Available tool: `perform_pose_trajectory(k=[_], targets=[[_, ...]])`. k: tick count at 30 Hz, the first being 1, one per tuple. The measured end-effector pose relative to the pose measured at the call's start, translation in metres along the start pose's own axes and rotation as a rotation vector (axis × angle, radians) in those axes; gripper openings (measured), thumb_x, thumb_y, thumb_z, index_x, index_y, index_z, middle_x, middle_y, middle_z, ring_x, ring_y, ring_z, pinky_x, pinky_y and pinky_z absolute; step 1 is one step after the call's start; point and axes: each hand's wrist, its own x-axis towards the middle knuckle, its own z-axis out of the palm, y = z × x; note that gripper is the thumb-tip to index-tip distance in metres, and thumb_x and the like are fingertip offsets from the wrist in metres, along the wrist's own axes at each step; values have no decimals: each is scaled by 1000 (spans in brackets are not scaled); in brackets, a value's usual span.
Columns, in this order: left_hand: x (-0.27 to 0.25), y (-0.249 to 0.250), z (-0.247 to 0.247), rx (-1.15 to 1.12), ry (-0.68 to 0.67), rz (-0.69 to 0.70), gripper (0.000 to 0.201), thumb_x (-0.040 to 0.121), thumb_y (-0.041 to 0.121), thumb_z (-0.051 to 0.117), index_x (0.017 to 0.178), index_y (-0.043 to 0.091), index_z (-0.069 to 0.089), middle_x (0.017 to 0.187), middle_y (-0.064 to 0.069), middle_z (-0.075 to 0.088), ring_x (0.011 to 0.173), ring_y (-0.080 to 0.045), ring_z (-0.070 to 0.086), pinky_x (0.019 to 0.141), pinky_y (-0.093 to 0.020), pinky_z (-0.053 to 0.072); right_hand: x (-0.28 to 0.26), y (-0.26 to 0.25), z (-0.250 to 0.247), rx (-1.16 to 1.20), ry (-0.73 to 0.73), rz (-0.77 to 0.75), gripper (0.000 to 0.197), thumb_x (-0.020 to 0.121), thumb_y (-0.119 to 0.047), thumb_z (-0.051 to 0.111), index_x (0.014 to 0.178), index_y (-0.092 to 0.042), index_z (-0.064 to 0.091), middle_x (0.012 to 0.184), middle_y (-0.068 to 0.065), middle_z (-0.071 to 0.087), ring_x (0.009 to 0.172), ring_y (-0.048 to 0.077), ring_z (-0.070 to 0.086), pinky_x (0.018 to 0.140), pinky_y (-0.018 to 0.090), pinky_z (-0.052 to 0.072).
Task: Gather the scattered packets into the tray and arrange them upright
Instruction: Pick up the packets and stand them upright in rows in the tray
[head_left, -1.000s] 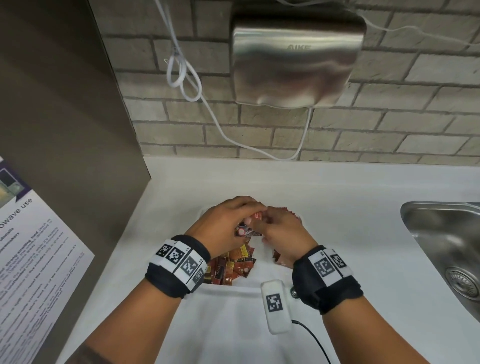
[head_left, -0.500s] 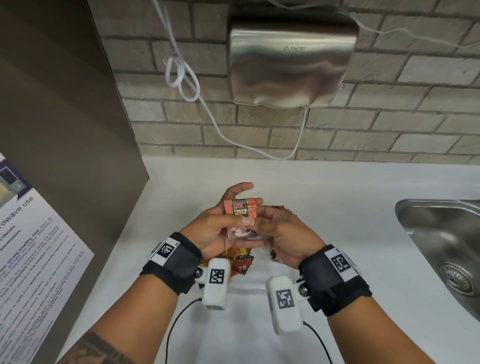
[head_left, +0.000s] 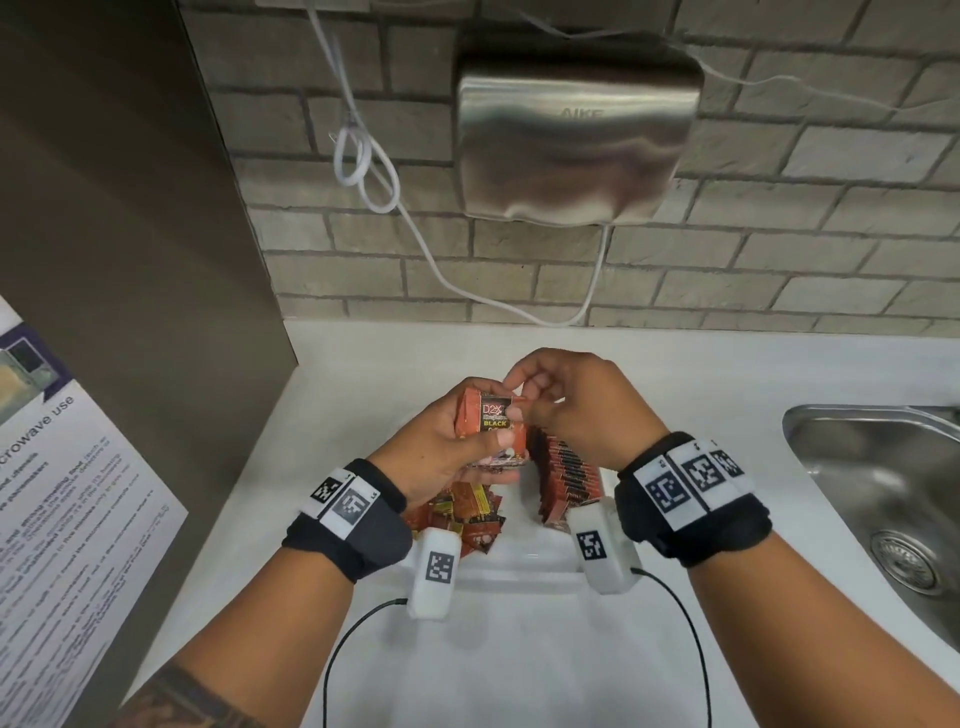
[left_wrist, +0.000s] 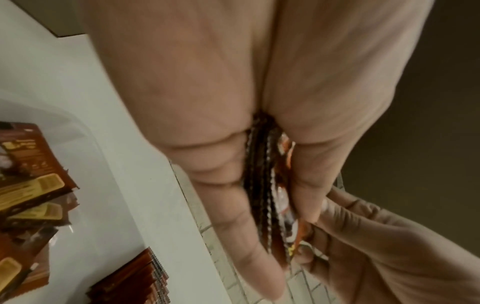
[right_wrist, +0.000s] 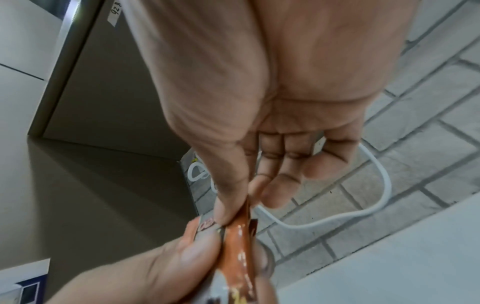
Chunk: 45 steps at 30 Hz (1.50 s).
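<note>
My left hand (head_left: 457, 441) grips a small stack of orange-brown packets (head_left: 491, 423) upright above the white tray (head_left: 519, 564); the left wrist view shows the stack's edges (left_wrist: 262, 195) squeezed between thumb and fingers. My right hand (head_left: 540, 395) pinches the top corner of that stack, thumb against forefinger, as the right wrist view shows on the packet edge (right_wrist: 240, 236). Inside the tray, a row of packets (head_left: 569, 475) stands upright on the right. Loose packets (head_left: 462, 512) lie in a heap on the left, partly hidden under my left wrist.
A steel sink (head_left: 883, 499) is set into the white counter (head_left: 363, 364) at the right. A hand dryer (head_left: 576, 140) and white cable (head_left: 374, 176) hang on the brick wall behind. A dark cabinet panel with a printed notice (head_left: 67, 509) stands at the left.
Both hands have lifted the stack of packets up out of the tray. The right hand moved from beside the stack to pinching its top corner.
</note>
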Motion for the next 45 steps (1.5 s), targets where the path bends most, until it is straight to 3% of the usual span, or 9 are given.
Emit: perform_pose_trajectory(k=[6, 12, 18, 24, 28, 31, 33, 37, 45], targets=[[2, 6, -3, 149, 46, 44, 51, 76, 6, 80, 119, 16, 55, 111, -8, 69, 106, -33, 70, 81, -51, 61, 11, -5, -15, -36, -62, -57, 7, 86, -16, 77, 88, -22, 74, 77, -11, 68, 67, -5, 57, 66, 4, 42], [13, 13, -3, 340, 151, 149, 50, 75, -8, 82, 114, 15, 60, 104, -10, 72, 96, -30, 73, 68, -42, 63, 25, -10, -22, -162, -99, -93, 7, 87, -18, 76, 84, -24, 71, 81, -10, 70, 76, 4, 60, 68, 7, 42], [34, 13, -6, 444, 238, 147, 49, 72, 0, 87, 108, 23, 63, 101, -4, 72, 92, -26, 72, 65, -40, 64, 46, -4, -21, -350, -147, -72, 5, 90, -15, 69, 90, -20, 69, 83, -7, 68, 78, 10, 61, 71, 22, 47], [49, -3, -42, 727, 296, -84, 57, 85, 44, 76, 133, 38, 47, 123, 4, 56, 105, -21, 63, 89, -42, 57, 71, 36, -6, -442, -150, 62, 9, 89, -19, 66, 83, -25, 70, 83, -13, 53, 80, 9, 51, 65, 21, 35], [50, -10, -51, 913, 77, -324, 34, 94, 19, 64, 124, 32, 56, 123, 1, 59, 94, -18, 59, 71, -29, 49, 88, 68, 18, -437, -192, 196, 16, 85, -19, 69, 75, -30, 70, 78, -14, 49, 77, 10, 52, 55, 17, 34], [58, -17, -34, 1194, -166, -435, 33, 95, 19, 59, 128, 22, 59, 124, 0, 62, 104, -20, 58, 82, -31, 47, 98, 81, 33, -490, -225, 246, 26, 82, -15, 68, 64, -34, 66, 75, -13, 54, 78, 13, 57, 62, 23, 46], [70, -24, -25, 1261, -231, -492, 28, 95, 20, 56, 121, 11, 60, 110, -7, 65, 95, -25, 60, 79, -32, 51, 103, 83, 39, -530, -256, 270, 28, 81, -14, 66, 62, -34, 65, 78, -10, 59, 83, 18, 60, 71, 29, 54], [99, -36, -19, 1127, -177, -692, 8, 89, 8, 57, 94, 5, 63, 67, -9, 52, 49, -21, 44, 49, -20, 38, 109, 84, 47, -616, -360, 284, 22, 86, -15, 60, 78, -32, 73, 99, -3, 69, 96, 21, 65, 87, 34, 57], [126, -39, -13, 1253, -210, -807, 23, 90, 8, 51, 67, 10, 51, 55, -4, 48, 42, -16, 40, 46, -17, 34, 116, 97, 56, -544, -349, 325, 28, 83, -8, 59, 76, -29, 76, 87, -6, 68, 92, 19, 66, 82, 34, 60]])
